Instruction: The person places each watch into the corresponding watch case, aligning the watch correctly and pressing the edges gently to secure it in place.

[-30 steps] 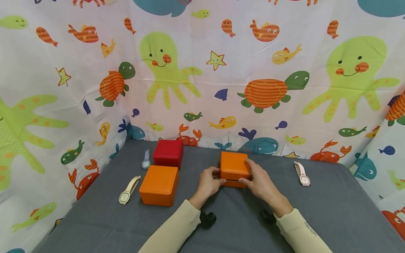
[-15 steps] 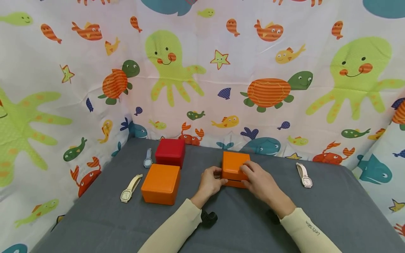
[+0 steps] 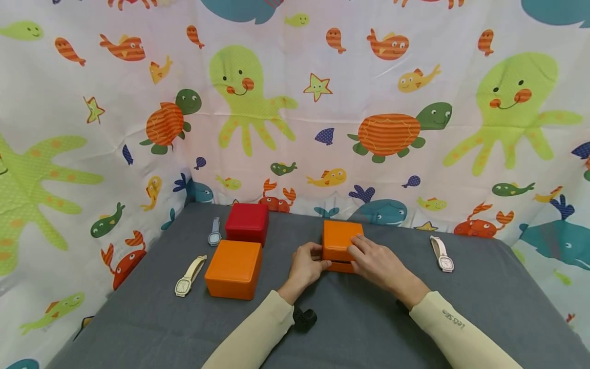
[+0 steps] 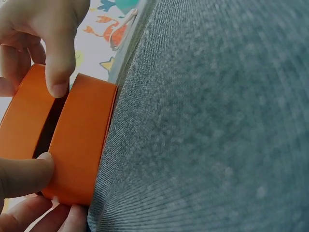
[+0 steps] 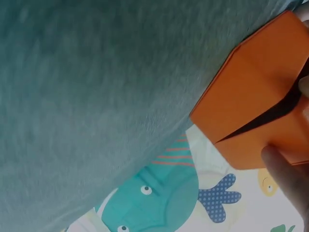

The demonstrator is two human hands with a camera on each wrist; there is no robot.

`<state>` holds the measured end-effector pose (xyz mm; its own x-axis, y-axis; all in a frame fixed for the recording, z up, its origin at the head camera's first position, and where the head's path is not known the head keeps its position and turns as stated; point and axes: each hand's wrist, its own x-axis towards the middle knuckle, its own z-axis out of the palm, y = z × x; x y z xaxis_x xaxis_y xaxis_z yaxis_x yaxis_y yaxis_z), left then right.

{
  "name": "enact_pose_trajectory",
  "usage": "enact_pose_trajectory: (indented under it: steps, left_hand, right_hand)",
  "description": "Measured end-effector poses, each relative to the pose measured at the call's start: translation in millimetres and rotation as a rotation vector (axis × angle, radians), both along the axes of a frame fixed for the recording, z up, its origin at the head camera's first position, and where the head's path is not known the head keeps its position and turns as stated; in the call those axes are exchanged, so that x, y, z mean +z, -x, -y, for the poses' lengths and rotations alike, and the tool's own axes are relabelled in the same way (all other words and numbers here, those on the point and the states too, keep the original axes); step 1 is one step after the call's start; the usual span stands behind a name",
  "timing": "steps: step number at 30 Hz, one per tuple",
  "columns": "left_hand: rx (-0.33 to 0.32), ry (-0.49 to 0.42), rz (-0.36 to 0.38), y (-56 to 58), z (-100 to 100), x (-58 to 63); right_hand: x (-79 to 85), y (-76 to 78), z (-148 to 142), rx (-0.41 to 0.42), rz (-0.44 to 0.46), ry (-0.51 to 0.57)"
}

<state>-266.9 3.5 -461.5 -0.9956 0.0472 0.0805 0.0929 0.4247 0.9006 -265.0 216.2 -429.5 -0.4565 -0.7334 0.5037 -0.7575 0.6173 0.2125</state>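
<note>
Between my two hands stands a small orange watch box (image 3: 340, 234) on the grey tabletop. Its lid is slightly raised: a dark gap runs along the front in the left wrist view and narrows toward the hinge side in the right wrist view. My left hand (image 3: 306, 266) grips the base (image 4: 79, 145) from the left, thumb on its front near the seam, other fingers at the side. With its thumb at the gap and fingers against the top and right side, my right hand (image 3: 380, 264) holds the lid (image 4: 24, 116). The inside of the box is hidden.
Another orange box (image 3: 233, 269) and a red box (image 3: 247, 223) stand to the left, both shut. Beside them lie a cream-strapped watch (image 3: 190, 277) and a grey-blue watch (image 3: 214, 233). A pale pinkish watch (image 3: 442, 254) lies at the right. A patterned curtain (image 3: 286, 102) hangs behind.
My right hand's fingers have shifted from the box's right side onto the lid's front right part, and its forearm has swung outward to the right. My left hand keeps its place.
</note>
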Motion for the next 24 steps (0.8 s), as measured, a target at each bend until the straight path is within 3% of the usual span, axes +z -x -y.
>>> enact_pose_trajectory:
  steps: [5, 8, 18, 24]
  left_hand:
    - [-0.001, -0.011, -0.012, 0.3, 0, -0.2]
    - [0.003, -0.015, -0.003, 0.9, 0, -1.2]
    - [0.023, -0.088, 0.070, 3.6, -2, 4.3]
    - [0.040, -0.105, 0.101, 5.7, -4, 7.0]
  right_hand:
    - [6.8, 7.9, -4, 0.053, 0.013, 0.011]
    - [14.7, 11.4, -5, 0.069, 0.064, 0.021]
    - [44.2, 17.1, -4, -0.069, 0.354, -0.021]
    - [57.7, 27.9, -7, -0.094, 0.503, 0.031]
